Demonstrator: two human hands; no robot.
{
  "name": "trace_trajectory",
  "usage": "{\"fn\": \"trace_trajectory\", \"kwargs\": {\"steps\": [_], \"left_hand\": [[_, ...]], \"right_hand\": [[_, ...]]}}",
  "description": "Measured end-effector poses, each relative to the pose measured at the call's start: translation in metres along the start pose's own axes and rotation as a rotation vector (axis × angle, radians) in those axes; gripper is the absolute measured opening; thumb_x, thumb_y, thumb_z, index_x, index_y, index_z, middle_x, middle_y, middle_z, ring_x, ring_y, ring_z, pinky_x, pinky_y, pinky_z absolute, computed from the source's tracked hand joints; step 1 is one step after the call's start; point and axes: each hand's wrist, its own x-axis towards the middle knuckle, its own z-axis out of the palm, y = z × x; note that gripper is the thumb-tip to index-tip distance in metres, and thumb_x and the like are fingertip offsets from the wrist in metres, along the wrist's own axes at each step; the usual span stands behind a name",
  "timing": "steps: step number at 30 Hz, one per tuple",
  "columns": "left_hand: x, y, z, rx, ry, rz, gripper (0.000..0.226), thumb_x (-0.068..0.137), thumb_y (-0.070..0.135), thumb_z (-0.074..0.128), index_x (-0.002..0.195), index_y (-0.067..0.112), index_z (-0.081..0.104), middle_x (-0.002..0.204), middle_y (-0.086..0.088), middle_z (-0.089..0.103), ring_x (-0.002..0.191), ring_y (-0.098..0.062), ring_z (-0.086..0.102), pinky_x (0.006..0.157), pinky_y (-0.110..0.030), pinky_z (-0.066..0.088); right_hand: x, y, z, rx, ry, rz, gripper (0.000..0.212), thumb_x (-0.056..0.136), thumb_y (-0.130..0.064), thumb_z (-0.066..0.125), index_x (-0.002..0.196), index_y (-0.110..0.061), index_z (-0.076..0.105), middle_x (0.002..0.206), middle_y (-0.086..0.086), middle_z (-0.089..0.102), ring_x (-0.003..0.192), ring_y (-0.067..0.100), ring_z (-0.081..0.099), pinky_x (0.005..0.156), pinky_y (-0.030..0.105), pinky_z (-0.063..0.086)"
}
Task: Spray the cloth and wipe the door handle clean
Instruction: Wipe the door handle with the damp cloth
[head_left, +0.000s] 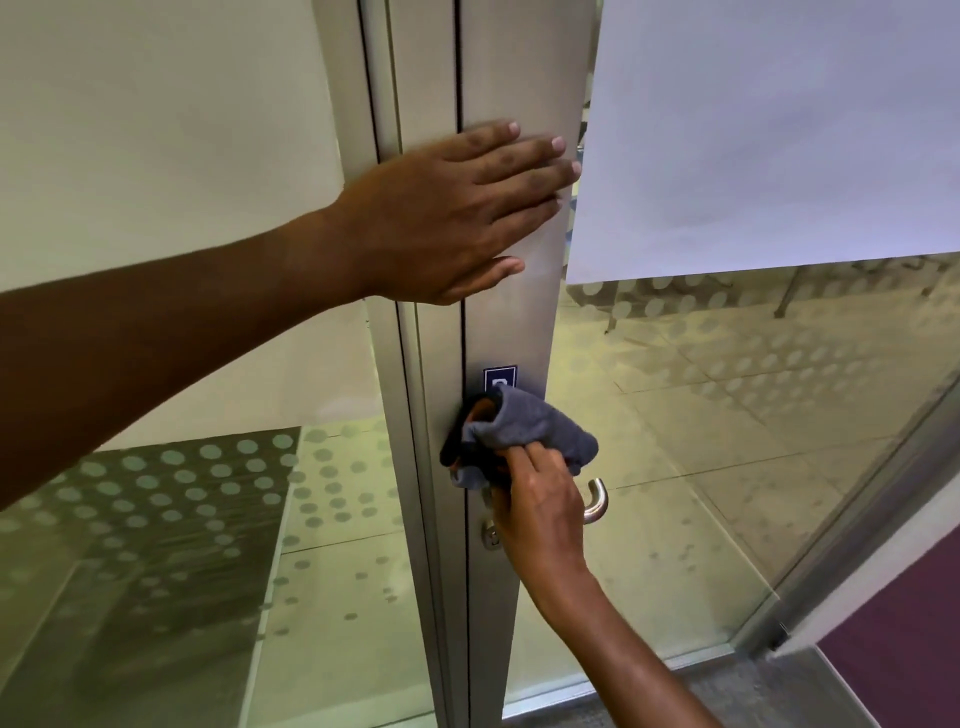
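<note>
A curved silver door handle (596, 501) sticks out of the grey metal door stile (514, 322); most of it is hidden behind my right hand. My right hand (537, 514) grips a bunched grey cloth (524, 428) with an orange and black side, pressed against the stile just above the handle and below a small blue sticker (500, 375). My left hand (457, 218) lies flat and empty on the stile higher up, fingers spread. No spray bottle is in view.
The door leaf has glass (727, 415) with frosted dots, and a white sheet (779, 130) covers its upper part. A fixed glass panel and door frame (395, 338) stand to the left. A round lock cylinder (491, 535) sits under the handle. Purple floor (909, 649) lies at bottom right.
</note>
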Motion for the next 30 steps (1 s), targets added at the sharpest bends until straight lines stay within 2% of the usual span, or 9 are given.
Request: {"fn": "trace_trajectory", "kwargs": {"steps": [5,7,11,15,18,22,25,27,30], "left_hand": [[0.000,0.001,-0.003,-0.005,0.004,-0.001,0.064,0.107,0.044,0.012,0.153,0.002,0.026,0.164,-0.021,0.024,0.154,-0.037,0.022,0.126,-0.050,0.021],[0.000,0.001,-0.003,-0.004,0.019,-0.003,0.064,0.107,0.044,0.012,0.153,0.002,0.027,0.164,-0.021,0.024,0.154,-0.037,0.023,0.126,-0.050,0.021],[0.000,0.001,-0.004,-0.025,-0.005,-0.004,0.068,0.107,0.047,0.009,0.153,0.002,0.029,0.164,-0.021,0.024,0.154,-0.037,0.022,0.126,-0.051,0.021],[0.000,0.001,-0.001,-0.043,-0.010,-0.010,0.071,0.106,0.050,0.006,0.153,0.002,0.029,0.164,-0.022,0.024,0.154,-0.037,0.021,0.126,-0.050,0.020],[0.000,0.000,0.000,-0.020,0.001,-0.009,0.068,0.107,0.047,0.010,0.153,0.002,0.028,0.165,-0.021,0.023,0.154,-0.037,0.022,0.127,-0.050,0.019],[0.000,0.001,-0.003,-0.022,-0.023,-0.009,0.067,0.107,0.047,0.010,0.154,0.003,0.027,0.165,-0.020,0.022,0.154,-0.037,0.020,0.127,-0.050,0.019],[0.001,0.001,-0.005,-0.038,-0.025,-0.015,0.067,0.106,0.047,0.009,0.155,0.004,0.026,0.166,-0.020,0.021,0.155,-0.036,0.019,0.126,-0.050,0.019],[0.001,0.001,-0.006,-0.038,-0.019,-0.013,0.067,0.107,0.047,0.010,0.155,0.003,0.026,0.166,-0.020,0.021,0.155,-0.036,0.019,0.127,-0.050,0.019],[0.000,0.001,-0.006,-0.037,-0.018,-0.014,0.067,0.106,0.047,0.009,0.154,0.002,0.025,0.165,-0.021,0.022,0.154,-0.037,0.020,0.126,-0.050,0.020]], "right_hand": [[0.005,0.004,-0.011,0.132,-0.094,0.051,0.038,0.081,-0.011,0.074,0.117,-0.017,0.064,0.108,0.005,0.065,0.098,0.021,0.060,0.082,0.035,0.054],[0.015,-0.002,-0.025,0.188,-0.010,0.056,0.029,0.081,-0.009,0.072,0.109,-0.012,0.067,0.103,0.007,0.066,0.093,0.021,0.062,0.081,0.034,0.053],[0.045,-0.021,-0.054,0.227,0.214,-0.018,0.023,0.081,-0.014,0.075,0.103,-0.016,0.070,0.096,0.000,0.068,0.084,0.012,0.062,0.070,0.014,0.046],[0.051,-0.025,-0.051,0.144,0.225,-0.104,0.024,0.079,-0.016,0.076,0.102,-0.015,0.070,0.093,0.004,0.069,0.081,0.017,0.064,0.069,0.028,0.055],[0.028,-0.012,-0.026,0.072,0.142,-0.092,0.026,0.078,-0.015,0.077,0.103,-0.015,0.070,0.092,0.006,0.070,0.081,0.021,0.065,0.068,0.032,0.056],[-0.001,0.005,-0.003,-0.007,-0.128,-0.005,0.027,0.081,-0.013,0.068,0.108,-0.014,0.069,0.103,0.010,0.068,0.094,0.030,0.063,0.078,0.042,0.053],[0.002,0.009,-0.006,-0.019,-0.166,0.008,0.027,0.082,-0.013,0.066,0.109,-0.015,0.069,0.106,0.009,0.066,0.098,0.028,0.060,0.081,0.041,0.051],[0.005,0.007,-0.016,0.039,-0.100,0.022,0.027,0.081,-0.011,0.068,0.107,-0.016,0.069,0.104,0.007,0.066,0.095,0.025,0.061,0.079,0.036,0.051],[0.027,-0.004,-0.040,0.189,0.129,0.016,0.028,0.081,-0.011,0.074,0.108,-0.017,0.069,0.102,0.003,0.068,0.091,0.017,0.064,0.076,0.025,0.054]]}}
